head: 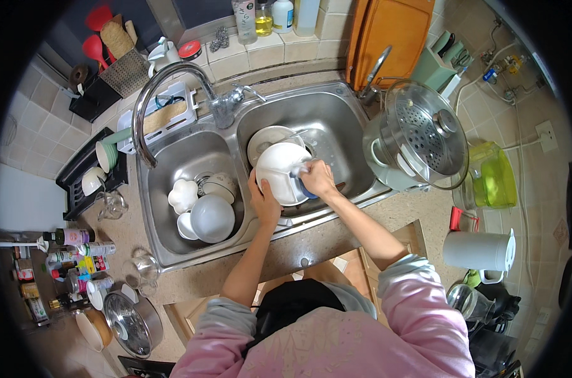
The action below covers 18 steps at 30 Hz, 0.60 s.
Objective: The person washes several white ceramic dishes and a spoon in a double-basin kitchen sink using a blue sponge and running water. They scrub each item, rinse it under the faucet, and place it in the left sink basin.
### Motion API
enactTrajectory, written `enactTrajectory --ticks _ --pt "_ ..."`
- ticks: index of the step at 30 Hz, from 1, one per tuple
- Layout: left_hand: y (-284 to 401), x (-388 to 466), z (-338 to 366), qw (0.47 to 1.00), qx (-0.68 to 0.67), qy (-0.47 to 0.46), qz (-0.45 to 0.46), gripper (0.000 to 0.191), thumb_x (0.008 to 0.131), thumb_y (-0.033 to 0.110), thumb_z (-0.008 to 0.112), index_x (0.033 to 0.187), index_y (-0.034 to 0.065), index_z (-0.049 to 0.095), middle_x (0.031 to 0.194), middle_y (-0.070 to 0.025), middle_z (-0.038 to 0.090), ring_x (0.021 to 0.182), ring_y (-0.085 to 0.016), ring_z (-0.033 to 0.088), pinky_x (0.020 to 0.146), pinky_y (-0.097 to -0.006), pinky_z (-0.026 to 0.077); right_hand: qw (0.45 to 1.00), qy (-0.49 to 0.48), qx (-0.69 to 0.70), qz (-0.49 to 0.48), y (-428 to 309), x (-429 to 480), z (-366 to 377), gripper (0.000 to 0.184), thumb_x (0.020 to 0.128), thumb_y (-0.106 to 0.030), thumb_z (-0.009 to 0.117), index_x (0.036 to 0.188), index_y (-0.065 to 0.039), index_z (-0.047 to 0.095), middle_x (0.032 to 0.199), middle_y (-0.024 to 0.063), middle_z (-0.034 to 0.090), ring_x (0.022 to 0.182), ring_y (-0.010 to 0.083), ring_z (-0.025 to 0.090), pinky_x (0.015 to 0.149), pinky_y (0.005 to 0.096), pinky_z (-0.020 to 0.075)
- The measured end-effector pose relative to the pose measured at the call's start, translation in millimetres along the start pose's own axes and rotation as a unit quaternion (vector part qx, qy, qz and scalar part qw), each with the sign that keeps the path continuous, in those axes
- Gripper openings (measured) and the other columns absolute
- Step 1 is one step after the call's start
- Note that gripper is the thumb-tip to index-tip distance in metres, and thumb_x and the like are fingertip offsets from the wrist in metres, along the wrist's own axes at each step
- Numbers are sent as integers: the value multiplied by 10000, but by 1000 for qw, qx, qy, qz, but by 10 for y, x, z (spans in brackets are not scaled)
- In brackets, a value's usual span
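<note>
Over the right sink basin (340,113), my left hand (265,201) grips the edge of a white divided plate (278,172), which is tilted. My right hand (318,179) presses a light-coloured cloth or sponge (297,170) on the plate's face; its exact kind is blurred. Behind the plate lies a white dish (267,137) with a utensil on it. Something blue (307,191) shows partly under my right hand. In the left basin (172,156) sit a flower-shaped white bowl (183,196), a grey-white round bowl (212,218) and other bowls.
The chrome faucet (219,106) arches over the left basin. A steamer pot with a glass lid (416,137) stands right of the sink. Glass pitchers (141,271) and a lidded pot (132,321) are on the left counter. A white jug (477,250) stands at the right.
</note>
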<state>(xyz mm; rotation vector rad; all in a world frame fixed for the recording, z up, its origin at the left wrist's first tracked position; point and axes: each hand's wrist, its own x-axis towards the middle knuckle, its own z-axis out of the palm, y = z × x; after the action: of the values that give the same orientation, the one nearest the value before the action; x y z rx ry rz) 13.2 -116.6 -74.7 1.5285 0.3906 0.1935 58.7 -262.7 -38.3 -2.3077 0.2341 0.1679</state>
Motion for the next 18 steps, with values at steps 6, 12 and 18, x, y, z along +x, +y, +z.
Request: enactTrajectory --ticks 6,12,18 --pt "-96 40 2 998 -14 25 57 412 988 264 425 1368 103 412 1109 -167 614 687 -220 630 453 -297 494 996 -80 -33 -5 8 -116 4 181 736 -122 634 833 21 691 929 263 659 942 406 633 863 431 494" --pt "-337 151 -27 969 102 66 213 420 993 288 416 1368 98 416 1151 -171 600 698 -244 634 537 -318 504 961 -153 -192 -124 23 -172 -174 217 737 -88 619 927 -2 678 1115 241 599 1044 375 595 902 417 478" --pt "128 -66 19 1000 -6 -3 10 445 996 315 400 1361 61 408 1139 -208 584 679 -245 636 484 -314 505 964 20 -177 -198 40 -182 -207 351 776 -62 632 1110 -7 540 1032 220 503 942 371 576 873 485 447"
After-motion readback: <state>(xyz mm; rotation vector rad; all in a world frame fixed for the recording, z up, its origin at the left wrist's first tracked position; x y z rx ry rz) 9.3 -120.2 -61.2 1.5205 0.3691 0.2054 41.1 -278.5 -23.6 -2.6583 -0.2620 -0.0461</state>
